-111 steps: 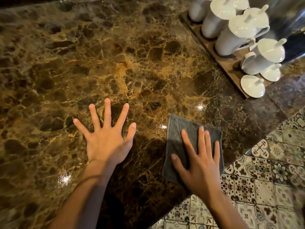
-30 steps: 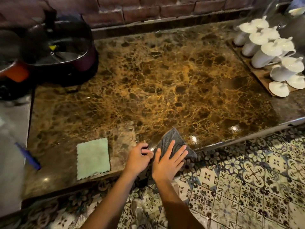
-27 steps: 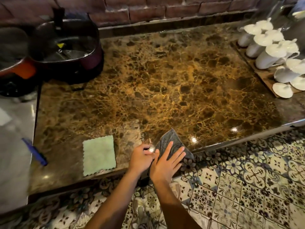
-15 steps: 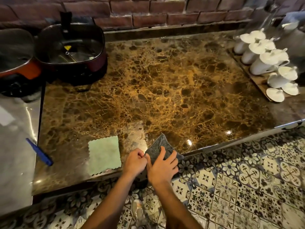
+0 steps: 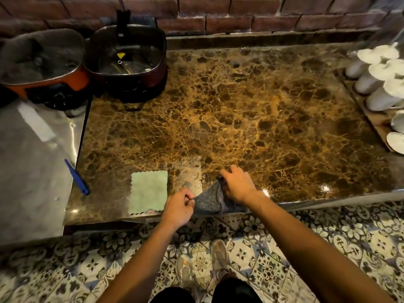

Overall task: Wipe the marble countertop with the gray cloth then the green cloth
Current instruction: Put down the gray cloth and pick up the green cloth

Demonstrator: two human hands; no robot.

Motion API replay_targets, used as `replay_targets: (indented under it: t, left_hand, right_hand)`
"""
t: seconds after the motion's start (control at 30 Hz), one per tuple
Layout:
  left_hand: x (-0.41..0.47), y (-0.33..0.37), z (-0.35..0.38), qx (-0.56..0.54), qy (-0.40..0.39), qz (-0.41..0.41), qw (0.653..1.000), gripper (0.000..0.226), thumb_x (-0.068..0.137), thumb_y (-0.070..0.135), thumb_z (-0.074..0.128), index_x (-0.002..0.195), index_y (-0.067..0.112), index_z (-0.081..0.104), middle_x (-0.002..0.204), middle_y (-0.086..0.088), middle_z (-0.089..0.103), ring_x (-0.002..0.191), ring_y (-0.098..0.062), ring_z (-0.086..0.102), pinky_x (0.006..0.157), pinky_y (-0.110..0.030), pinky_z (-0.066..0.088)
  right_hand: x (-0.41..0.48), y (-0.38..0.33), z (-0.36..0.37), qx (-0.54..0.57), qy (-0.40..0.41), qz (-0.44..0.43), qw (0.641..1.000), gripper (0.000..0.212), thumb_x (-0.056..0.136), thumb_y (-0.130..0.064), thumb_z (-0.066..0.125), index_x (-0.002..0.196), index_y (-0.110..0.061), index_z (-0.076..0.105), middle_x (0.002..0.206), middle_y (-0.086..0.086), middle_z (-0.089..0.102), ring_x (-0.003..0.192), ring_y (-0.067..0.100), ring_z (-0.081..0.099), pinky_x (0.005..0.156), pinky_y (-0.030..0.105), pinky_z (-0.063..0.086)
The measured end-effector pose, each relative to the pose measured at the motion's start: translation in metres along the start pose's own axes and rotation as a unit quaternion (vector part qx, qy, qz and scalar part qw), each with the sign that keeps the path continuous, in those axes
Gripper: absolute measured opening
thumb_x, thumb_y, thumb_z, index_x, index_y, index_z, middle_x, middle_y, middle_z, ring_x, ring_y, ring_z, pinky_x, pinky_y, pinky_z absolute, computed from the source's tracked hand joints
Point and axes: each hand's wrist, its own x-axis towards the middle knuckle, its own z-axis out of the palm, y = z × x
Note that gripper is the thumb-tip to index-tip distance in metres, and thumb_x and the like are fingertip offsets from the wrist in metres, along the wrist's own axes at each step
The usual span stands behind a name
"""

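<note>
The gray cloth (image 5: 209,201) is bunched at the near edge of the brown marble countertop (image 5: 251,119). My left hand (image 5: 178,207) pinches its left corner at the counter's edge. My right hand (image 5: 237,184) grips its far end, knuckles up, on the marble. The green cloth (image 5: 149,192) lies flat and untouched just left of my left hand, near the front edge.
Two lidded cooking pots (image 5: 124,60) stand at the back left. A wooden tray of white lidded cups (image 5: 380,84) lines the right side. A blue tool (image 5: 76,177) lies on the steel surface (image 5: 32,167) to the left. Brick wall behind, tiled floor below.
My right hand went from lying flat on the gray cloth to gripping its far end. My left hand now pinches the cloth's left corner, and the cloth is stretched between them.
</note>
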Motion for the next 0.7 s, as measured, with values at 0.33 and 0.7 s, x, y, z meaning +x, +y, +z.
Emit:
replay_targets:
  t: [0.33, 0.7]
  left_hand:
    - [0.027, 0.024, -0.041, 0.008, 0.077, -0.012, 0.997, 0.013, 0.091, 0.012, 0.067, 0.086, 0.024, 0.065, 0.078, -0.001, 0.067, 0.079, -0.020, 0.063, 0.070, -0.029, 0.047]
    - [0.073, 0.065, -0.167, 0.030, 0.181, 0.054, 0.982, 0.010, 0.088, 0.011, 0.073, 0.097, 0.017, 0.074, 0.086, 0.000, 0.069, 0.085, -0.015, 0.064, 0.076, -0.024, 0.047]
  right_hand:
    - [0.040, 0.018, -0.057, 0.130, 0.044, -0.076, 0.988, 0.012, 0.090, -0.009, 0.064, 0.098, -0.019, 0.062, 0.105, 0.007, 0.070, 0.104, 0.031, 0.065, 0.087, 0.033, 0.047]
    - [0.082, -0.011, -0.173, 0.216, 0.094, -0.110, 0.965, 0.007, 0.087, -0.018, 0.079, 0.092, -0.020, 0.074, 0.088, -0.004, 0.072, 0.087, 0.013, 0.067, 0.075, 0.022, 0.045]
